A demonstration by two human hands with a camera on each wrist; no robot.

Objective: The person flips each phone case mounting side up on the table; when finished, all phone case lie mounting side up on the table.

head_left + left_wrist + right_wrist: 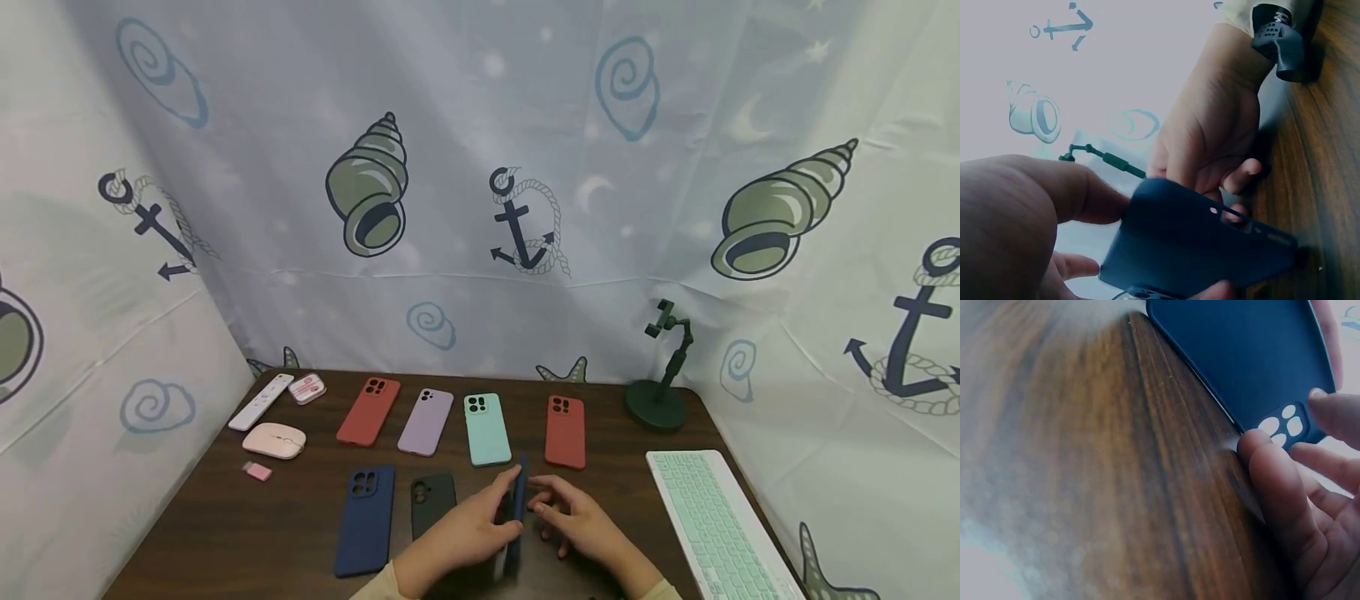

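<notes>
Currently, a thin-walled, matte dark blue phone case (1241, 359) is gripped by the left hand (467, 527) and held upright on edge between both hands, low over the wood-grain surface (247, 533); contact with the wood can't be confirmed. Rounded corners and rounded camera cutouts are shown. The right hand (573, 518) is held just beside it, fingers loosely bent; touch can't be told. A black case (432, 502) and a mint case (488, 435) are laid flat nearby.
</notes>
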